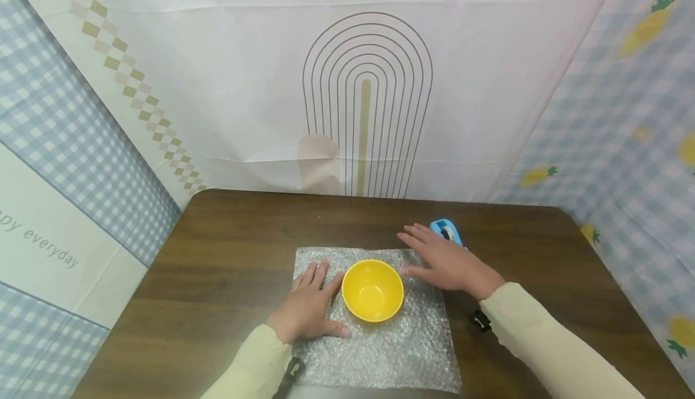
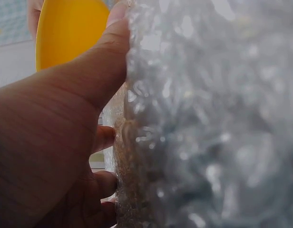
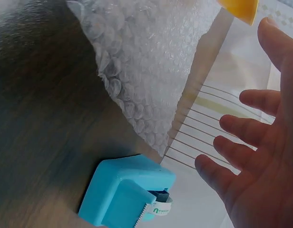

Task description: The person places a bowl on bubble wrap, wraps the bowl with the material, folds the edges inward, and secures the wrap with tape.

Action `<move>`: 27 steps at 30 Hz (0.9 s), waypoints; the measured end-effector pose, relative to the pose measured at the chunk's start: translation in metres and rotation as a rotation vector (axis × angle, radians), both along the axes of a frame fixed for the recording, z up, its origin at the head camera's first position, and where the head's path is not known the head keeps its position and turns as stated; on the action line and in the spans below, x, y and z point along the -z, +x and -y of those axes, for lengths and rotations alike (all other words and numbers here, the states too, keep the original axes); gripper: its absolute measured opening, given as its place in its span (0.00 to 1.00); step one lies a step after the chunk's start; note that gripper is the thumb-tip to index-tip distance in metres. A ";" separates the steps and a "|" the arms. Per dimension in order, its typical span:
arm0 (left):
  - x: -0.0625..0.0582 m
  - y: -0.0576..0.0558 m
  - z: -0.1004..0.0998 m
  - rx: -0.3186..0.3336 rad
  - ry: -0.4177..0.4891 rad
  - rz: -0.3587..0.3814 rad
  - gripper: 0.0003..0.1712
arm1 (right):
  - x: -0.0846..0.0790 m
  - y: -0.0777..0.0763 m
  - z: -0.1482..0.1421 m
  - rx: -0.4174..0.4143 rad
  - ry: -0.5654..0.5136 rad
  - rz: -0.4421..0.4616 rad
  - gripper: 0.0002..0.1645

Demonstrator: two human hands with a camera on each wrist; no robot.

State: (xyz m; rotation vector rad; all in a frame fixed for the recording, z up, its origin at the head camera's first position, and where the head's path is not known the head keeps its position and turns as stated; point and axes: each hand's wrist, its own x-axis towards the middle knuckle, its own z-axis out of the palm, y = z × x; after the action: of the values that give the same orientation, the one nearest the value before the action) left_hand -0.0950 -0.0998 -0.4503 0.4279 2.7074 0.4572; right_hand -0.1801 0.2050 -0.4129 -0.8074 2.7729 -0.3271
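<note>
A yellow bowl [image 1: 372, 291] stands upright on a sheet of bubble wrap [image 1: 391, 357]. My left hand [image 1: 309, 309] rests on the wrap left of the bowl, fingers spread, with the index fingertip close to the rim. In the left wrist view that hand's thumb [image 2: 106, 50] lies along the bubble wrap [image 2: 213, 114]. To the bowl's right, my right hand [image 1: 447, 261] hovers over the wrap's upper right corner with fingers extended and nothing in them. The right wrist view shows these fingers [image 3: 253, 126] apart from the wrap.
A blue tape dispenser [image 1: 447, 230] with a toothed edge sits just beyond my right hand, off the wrap's upper right corner. The brown wooden table [image 1: 217, 302] extends on both sides. Behind it hangs a white patterned cloth [image 1: 244, 85], with checked cloth at the sides.
</note>
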 end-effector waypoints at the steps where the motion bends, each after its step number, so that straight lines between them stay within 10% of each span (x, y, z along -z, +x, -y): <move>1: 0.000 0.000 0.000 0.001 -0.001 -0.001 0.65 | -0.001 0.001 -0.001 -0.004 0.001 0.001 0.52; 27: 0.002 0.000 0.001 0.004 -0.005 -0.011 0.66 | 0.000 0.040 -0.023 -0.169 -0.019 -0.032 0.54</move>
State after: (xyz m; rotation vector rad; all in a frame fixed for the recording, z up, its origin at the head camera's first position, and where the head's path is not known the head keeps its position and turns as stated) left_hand -0.0946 -0.1003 -0.4524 0.4352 2.7174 0.4484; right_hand -0.1405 0.2277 -0.4126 -1.0520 2.7106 -0.3120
